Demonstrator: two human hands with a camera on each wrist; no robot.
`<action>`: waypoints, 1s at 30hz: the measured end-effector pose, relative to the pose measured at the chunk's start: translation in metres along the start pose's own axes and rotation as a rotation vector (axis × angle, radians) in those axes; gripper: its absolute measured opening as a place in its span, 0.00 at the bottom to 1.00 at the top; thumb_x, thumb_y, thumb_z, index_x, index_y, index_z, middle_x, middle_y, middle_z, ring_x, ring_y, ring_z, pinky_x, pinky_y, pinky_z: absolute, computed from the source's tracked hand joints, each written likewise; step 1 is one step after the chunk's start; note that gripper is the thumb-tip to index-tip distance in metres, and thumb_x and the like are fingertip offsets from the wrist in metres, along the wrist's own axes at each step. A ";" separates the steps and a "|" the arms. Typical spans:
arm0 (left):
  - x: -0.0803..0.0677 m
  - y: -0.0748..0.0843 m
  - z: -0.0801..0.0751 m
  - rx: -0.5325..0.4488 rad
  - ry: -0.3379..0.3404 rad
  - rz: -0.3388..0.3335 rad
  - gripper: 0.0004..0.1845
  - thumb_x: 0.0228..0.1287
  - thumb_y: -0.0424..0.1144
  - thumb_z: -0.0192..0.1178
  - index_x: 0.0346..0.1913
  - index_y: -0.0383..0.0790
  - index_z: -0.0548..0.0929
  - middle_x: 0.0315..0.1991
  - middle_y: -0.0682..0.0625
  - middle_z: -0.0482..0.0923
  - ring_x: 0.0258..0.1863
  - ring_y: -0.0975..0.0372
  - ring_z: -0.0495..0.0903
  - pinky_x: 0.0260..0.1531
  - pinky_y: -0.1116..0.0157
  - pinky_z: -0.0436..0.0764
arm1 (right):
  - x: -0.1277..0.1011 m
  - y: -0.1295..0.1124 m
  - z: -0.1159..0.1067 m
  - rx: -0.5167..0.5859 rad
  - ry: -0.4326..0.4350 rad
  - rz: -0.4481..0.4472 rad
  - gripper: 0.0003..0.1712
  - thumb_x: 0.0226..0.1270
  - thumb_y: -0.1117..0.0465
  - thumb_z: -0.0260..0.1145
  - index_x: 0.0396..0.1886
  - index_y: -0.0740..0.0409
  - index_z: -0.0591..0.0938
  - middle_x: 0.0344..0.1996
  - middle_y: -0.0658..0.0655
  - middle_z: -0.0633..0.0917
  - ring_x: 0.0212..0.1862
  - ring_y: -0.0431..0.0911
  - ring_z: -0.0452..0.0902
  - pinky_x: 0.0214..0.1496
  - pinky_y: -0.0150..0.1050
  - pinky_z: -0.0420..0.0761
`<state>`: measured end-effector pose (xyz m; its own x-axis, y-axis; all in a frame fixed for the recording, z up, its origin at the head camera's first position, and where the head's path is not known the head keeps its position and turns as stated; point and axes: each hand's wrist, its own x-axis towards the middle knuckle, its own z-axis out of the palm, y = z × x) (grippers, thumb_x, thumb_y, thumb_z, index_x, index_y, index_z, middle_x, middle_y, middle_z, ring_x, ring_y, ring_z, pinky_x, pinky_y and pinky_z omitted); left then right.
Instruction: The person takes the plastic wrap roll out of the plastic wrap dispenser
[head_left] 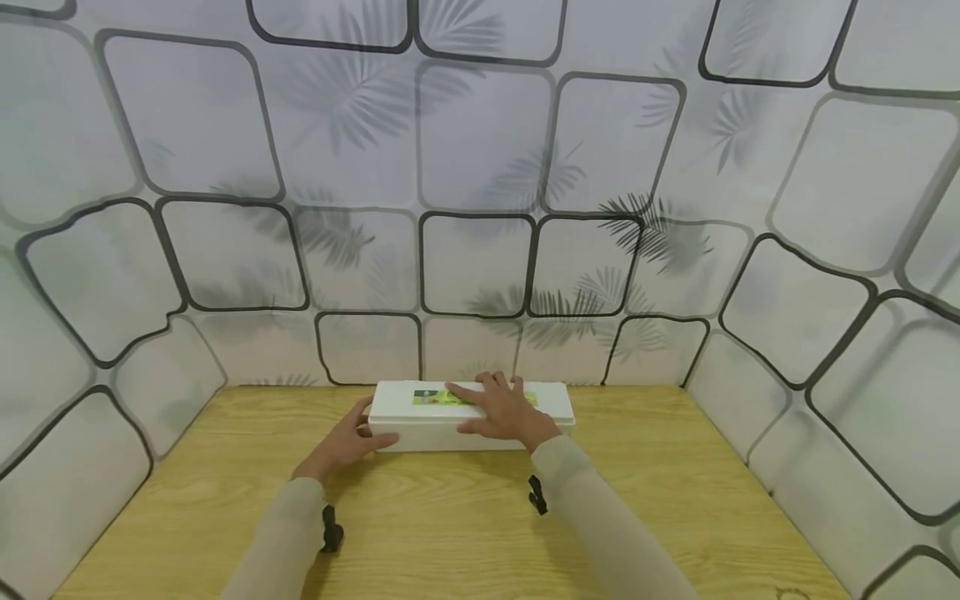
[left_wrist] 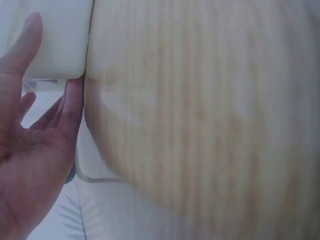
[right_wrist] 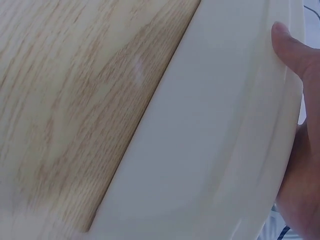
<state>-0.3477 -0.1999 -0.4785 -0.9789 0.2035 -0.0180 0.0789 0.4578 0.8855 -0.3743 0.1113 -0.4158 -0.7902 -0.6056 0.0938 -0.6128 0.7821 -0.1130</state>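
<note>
A long white box with a white lid lies lengthwise across the wooden table. A green and yellow label runs along the lid, partly covered by my right hand. That hand spans the lid from above, fingers spread to the far edge and thumb at the front. At the box's left end, my left hand holds the corner, thumb on the front face and fingers around the end. In the left wrist view the thumb rests against the white wall. The right wrist view has the other thumb by the lid's edge.
The wood-grain table extends in front of the box and to both sides. Pale patterned sheeting rises behind and on the left and right. Dark clips show at both wrists.
</note>
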 end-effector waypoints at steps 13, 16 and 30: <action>-0.001 0.001 0.000 0.005 0.002 0.011 0.51 0.67 0.44 0.71 0.82 0.37 0.49 0.71 0.22 0.66 0.65 0.38 0.78 0.59 0.47 0.82 | -0.008 0.006 -0.012 0.058 0.032 0.007 0.42 0.73 0.34 0.61 0.82 0.34 0.60 0.74 0.68 0.67 0.72 0.64 0.62 0.65 0.74 0.61; 0.000 0.001 -0.002 0.025 0.004 -0.007 0.53 0.67 0.47 0.71 0.82 0.37 0.48 0.71 0.23 0.66 0.66 0.39 0.78 0.60 0.48 0.82 | -0.013 0.009 -0.016 0.069 0.035 0.012 0.42 0.73 0.35 0.61 0.82 0.34 0.60 0.74 0.69 0.66 0.72 0.65 0.62 0.65 0.74 0.60; 0.001 0.003 -0.007 0.023 -0.012 -0.038 0.55 0.66 0.57 0.69 0.84 0.47 0.46 0.76 0.24 0.58 0.73 0.33 0.67 0.62 0.43 0.80 | -0.038 0.031 -0.029 0.044 0.093 0.019 0.42 0.73 0.38 0.64 0.82 0.41 0.63 0.70 0.71 0.70 0.68 0.65 0.65 0.61 0.74 0.62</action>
<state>-0.3500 -0.2043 -0.4728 -0.9789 0.1962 -0.0569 0.0464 0.4850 0.8733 -0.3634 0.1634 -0.3939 -0.7989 -0.5731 0.1827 -0.5992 0.7847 -0.1586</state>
